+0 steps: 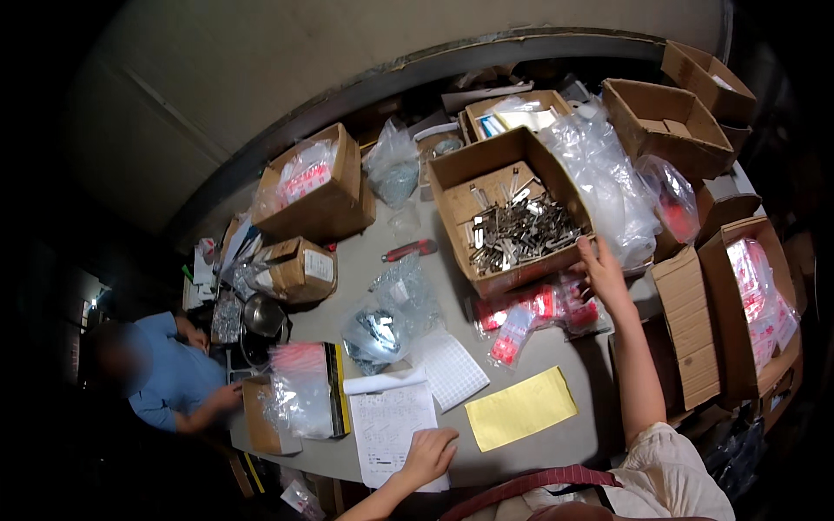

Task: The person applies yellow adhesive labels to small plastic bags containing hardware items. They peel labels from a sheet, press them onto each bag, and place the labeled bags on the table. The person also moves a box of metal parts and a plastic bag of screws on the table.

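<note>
My right hand [599, 271] reaches forward to the near right corner of an open cardboard box [512, 282]. Its fingers are spread, and the fingertips touch the rim. Inside the box lies a heap of small metal clip-like parts [521, 227], too small to make out exactly. My left hand [429, 455] rests on a written paper sheet [391, 430] near the table's front edge, fingers loosely bent and apart, with nothing seen in it. Right of that hand lies a yellow paper [521, 408]. A gridded sheet [447, 369] is just beyond the written one.
Red-and-white packets [512, 334] lie before the box. A red cutter knife [408, 250] and clear bags [378, 334] are mid-table. Cardboard boxes [313, 204] line the back and right side [743, 304]. A person in blue [178, 369] works at the left.
</note>
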